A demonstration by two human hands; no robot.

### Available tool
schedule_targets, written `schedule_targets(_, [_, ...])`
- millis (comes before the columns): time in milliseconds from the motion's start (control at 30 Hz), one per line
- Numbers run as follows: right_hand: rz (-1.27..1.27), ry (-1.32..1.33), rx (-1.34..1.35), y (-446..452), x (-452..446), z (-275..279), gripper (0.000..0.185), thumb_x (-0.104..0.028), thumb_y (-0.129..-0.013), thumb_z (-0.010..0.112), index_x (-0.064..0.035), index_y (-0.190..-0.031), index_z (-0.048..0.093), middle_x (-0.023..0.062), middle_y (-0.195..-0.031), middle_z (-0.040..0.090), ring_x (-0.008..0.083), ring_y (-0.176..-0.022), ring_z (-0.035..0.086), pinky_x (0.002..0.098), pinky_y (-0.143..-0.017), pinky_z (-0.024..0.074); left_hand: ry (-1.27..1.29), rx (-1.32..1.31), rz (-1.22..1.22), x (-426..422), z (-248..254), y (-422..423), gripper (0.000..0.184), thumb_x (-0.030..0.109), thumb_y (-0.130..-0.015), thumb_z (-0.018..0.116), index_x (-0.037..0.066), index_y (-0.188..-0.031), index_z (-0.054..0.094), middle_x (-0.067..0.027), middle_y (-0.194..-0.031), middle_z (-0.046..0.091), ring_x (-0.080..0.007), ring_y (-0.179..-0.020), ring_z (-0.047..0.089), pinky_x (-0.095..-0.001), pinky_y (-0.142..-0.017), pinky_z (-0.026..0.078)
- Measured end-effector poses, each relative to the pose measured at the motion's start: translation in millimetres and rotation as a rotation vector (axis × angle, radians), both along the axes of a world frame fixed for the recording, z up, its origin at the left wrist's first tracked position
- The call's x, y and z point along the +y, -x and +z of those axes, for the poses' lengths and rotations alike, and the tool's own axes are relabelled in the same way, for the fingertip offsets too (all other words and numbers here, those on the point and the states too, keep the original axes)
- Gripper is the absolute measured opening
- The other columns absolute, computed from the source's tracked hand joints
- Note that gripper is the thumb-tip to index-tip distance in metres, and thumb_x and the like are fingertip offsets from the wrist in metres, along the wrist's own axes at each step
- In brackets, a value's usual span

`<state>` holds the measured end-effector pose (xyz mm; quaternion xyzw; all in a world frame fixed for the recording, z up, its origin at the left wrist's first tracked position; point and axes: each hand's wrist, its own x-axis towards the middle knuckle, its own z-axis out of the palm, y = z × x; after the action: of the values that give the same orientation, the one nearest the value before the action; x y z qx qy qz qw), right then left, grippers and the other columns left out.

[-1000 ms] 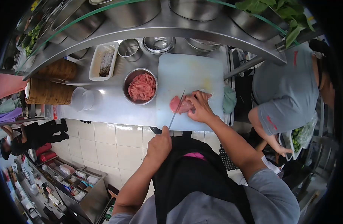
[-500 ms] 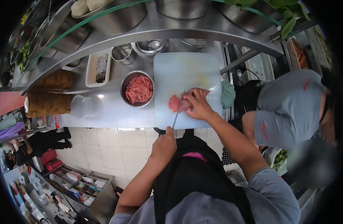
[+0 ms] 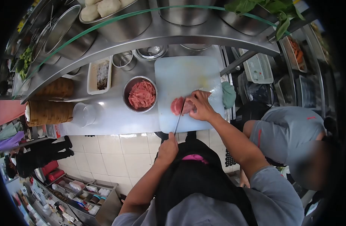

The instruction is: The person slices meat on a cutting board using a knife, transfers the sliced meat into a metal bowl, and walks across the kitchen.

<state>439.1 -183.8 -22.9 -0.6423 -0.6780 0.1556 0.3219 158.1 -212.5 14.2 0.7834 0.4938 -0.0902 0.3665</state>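
Note:
My left hand is closed around the handle of a knife, whose blade points away from me and lies against a piece of raw meat. Fingers bent, my right hand presses on the meat just right of the blade. A cut pink part of it lies on the left side of the knife. All of this is on a pale blue-white cutting board. Left of the board, a steel bowl holds many strips of raw meat.
Farther left stand a white basket, a clear plastic tub and bamboo steamers. A green cloth lies by the board's right edge. A steel shelf crosses above the counter. A co-worker bends down close on my right.
The co-worker on my right has bent lower and shifted toward me. My view has tilted slightly. Both hands keep their grip, and the cut part left of the blade looks more divided.

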Motion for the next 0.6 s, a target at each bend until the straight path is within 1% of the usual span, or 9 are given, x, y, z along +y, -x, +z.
schedule_targets(100, [0.016,-0.03,-0.018,-1,0,-7,0.059,-0.013,-0.065,0.079,-0.0146,-0.123,0.065,0.0152,-0.122,0.051,0.041,-0.12,0.048,0.0535,-0.106,0.0399,0.002,-0.063,-0.044,9,-9,13,0.027,0.019,-0.107,0.052,-0.003,-0.122,0.049,-0.035,-0.081,0.069,-0.0562,-0.076,0.069,-0.0651,-0.066,0.055])
schedule_targets(167, [0.009,0.005,0.106,-1,1,-24,0.062,-0.016,-0.066,0.08,-0.0152,-0.127,0.065,0.0168,-0.124,0.051,0.0419,-0.12,0.049,0.0542,-0.106,0.0399,-0.046,-0.169,-0.069,16,-28,21,0.027,0.023,-0.108,0.049,-0.002,-0.118,0.049,-0.0349,-0.079,0.069,-0.0561,-0.077,0.069,-0.066,-0.069,0.056])
schedule_targets(233, [-0.026,-0.005,0.146,5,3,-27,0.061,-0.016,-0.067,0.081,-0.0149,-0.126,0.065,0.0172,-0.123,0.052,0.0428,-0.119,0.05,0.0557,-0.105,0.0395,-0.031,-0.101,-0.073,29,-23,24,0.026,0.023,-0.108,0.05,-0.002,-0.117,0.051,-0.0348,-0.078,0.068,-0.0559,-0.076,0.069,-0.0656,-0.068,0.055])
schedule_targets(300, [-0.063,-0.073,0.03,10,4,-13,0.058,-0.016,-0.067,0.081,-0.0141,-0.123,0.065,0.0172,-0.121,0.052,0.0429,-0.117,0.05,0.0562,-0.102,0.0399,-0.084,-0.156,-0.045,38,-20,27,0.024,0.021,-0.108,0.052,-0.001,-0.117,0.051,-0.0348,-0.078,0.068,-0.0563,-0.076,0.068,-0.0653,-0.066,0.054])
schedule_targets(367, [-0.096,-0.097,-0.012,17,3,-6,0.057,-0.016,-0.066,0.079,-0.0142,-0.121,0.064,0.0166,-0.118,0.052,0.0422,-0.114,0.05,0.056,-0.101,0.04,-0.081,-0.092,-0.078,49,-10,24,0.024,0.022,-0.108,0.052,0.0,-0.118,0.049,-0.0364,-0.084,0.069,-0.0579,-0.08,0.067,-0.0666,-0.069,0.052])
schedule_targets(400, [-0.128,-0.101,-0.029,24,4,-6,0.057,-0.016,-0.066,0.079,-0.0142,-0.121,0.064,0.0166,-0.118,0.052,0.0422,-0.114,0.05,0.056,-0.101,0.04,-0.083,-0.109,-0.111,54,-6,21,0.024,0.022,-0.108,0.052,0.0,-0.118,0.049,-0.0364,-0.084,0.069,-0.0579,-0.08,0.067,-0.0666,-0.069,0.052])
schedule_targets(467, [-0.078,-0.154,0.051,39,6,-8,0.058,-0.015,-0.065,0.078,-0.0146,-0.121,0.064,0.0161,-0.117,0.052,0.0415,-0.113,0.05,0.0559,-0.1,0.0397,-0.118,-0.037,-0.161,64,-1,16,0.022,0.019,-0.108,0.052,-0.001,-0.117,0.049,-0.0365,-0.081,0.068,-0.0578,-0.079,0.068,-0.066,-0.067,0.052])
schedule_targets(600, [-0.155,-0.091,0.021,55,2,-3,0.06,-0.011,-0.064,0.076,-0.0126,-0.122,0.063,0.0159,-0.119,0.052,0.0408,-0.115,0.049,0.0538,-0.102,0.0404,-0.123,-0.033,-0.199,74,-1,16,0.023,0.018,-0.107,0.052,-0.002,-0.119,0.048,-0.0372,-0.084,0.069,-0.0584,-0.081,0.068,-0.0658,-0.07,0.053])
